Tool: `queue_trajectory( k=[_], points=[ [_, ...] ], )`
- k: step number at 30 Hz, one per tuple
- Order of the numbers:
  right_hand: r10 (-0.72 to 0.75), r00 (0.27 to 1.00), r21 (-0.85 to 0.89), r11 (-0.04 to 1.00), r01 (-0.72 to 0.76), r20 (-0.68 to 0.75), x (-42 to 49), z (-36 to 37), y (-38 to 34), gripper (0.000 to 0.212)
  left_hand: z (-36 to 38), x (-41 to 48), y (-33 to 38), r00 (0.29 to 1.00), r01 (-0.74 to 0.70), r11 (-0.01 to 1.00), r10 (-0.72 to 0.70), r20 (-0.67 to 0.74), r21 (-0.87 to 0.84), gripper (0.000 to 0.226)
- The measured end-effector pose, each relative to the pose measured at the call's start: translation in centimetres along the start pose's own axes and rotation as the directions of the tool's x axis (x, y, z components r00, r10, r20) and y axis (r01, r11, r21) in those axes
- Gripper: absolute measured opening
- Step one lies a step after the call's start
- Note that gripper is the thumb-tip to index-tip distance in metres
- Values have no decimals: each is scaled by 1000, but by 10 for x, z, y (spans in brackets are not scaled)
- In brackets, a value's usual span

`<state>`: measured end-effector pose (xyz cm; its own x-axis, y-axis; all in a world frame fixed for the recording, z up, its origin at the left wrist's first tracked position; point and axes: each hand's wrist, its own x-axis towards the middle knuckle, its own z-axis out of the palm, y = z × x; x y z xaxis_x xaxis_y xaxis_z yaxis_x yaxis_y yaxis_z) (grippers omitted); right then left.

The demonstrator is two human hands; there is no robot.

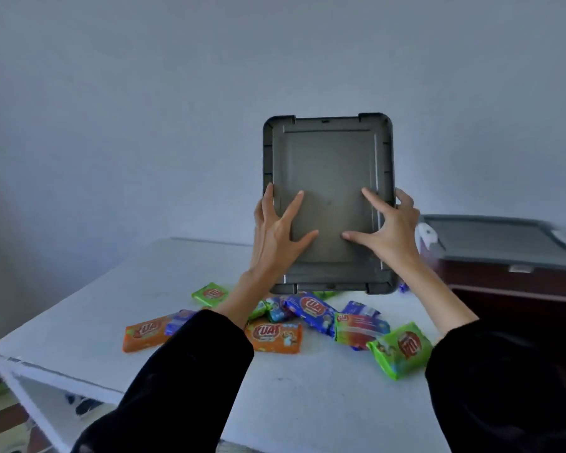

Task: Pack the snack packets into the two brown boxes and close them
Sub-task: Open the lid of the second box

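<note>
A grey lid (330,158) is held upright above the counter (111,305), its ribbed inner face turned toward the camera. It is gripped at its lower left edge by the left hand (281,230): thumb and forefinger are spread on the near face and the other fingers are hooked behind the edge. The lower right edge is gripped the same way by the right hand (389,230), with thumb and forefinger pressed on the face and the rest wrapped round the rim. Both arms are covered by black sleeves (193,371).

Below the lid, snack packets (311,310) are scattered loose on the counter. An orange packet (273,336) lies directly under the lid's lower left corner. A red badge with white letters that look like "KUA" is printed on it, and the rest cannot be read. The same badge is seen on a second orange packet (144,333) lower left of the lid, on a green packet (209,294) just left of its bottom edge, and on a green one (402,349) lower right. The finer print is too blurred to read.

To the right of the lid, a dark brown box (504,276) is seen, closed by a second grey lid (490,237) with a white clip (427,235) at its near corner.
</note>
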<state>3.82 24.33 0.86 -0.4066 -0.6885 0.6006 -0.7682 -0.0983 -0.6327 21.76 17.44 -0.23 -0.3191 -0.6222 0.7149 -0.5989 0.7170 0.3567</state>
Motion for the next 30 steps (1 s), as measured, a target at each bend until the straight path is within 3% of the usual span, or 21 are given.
queue_trajectory(
  k=[8,16,23,30],
  points=[
    [49,993,-144,987,-65,-111,1,-134,77,83,75,23,133,995,-68,985,78,59,-160,70],
    [62,991,-222,971,-87,-118,19,-223,149,85,145,40,229,993,-75,979,91,78,-191,71],
    [84,989,-248,962,-113,-124,32,-242,213,86,206,51,260,992,-51,985,69,102,-166,83],
    [215,973,-271,935,-229,-80,14,-217,267,93,254,31,261,976,-9,1000,12,215,-14,98]
  ],
)
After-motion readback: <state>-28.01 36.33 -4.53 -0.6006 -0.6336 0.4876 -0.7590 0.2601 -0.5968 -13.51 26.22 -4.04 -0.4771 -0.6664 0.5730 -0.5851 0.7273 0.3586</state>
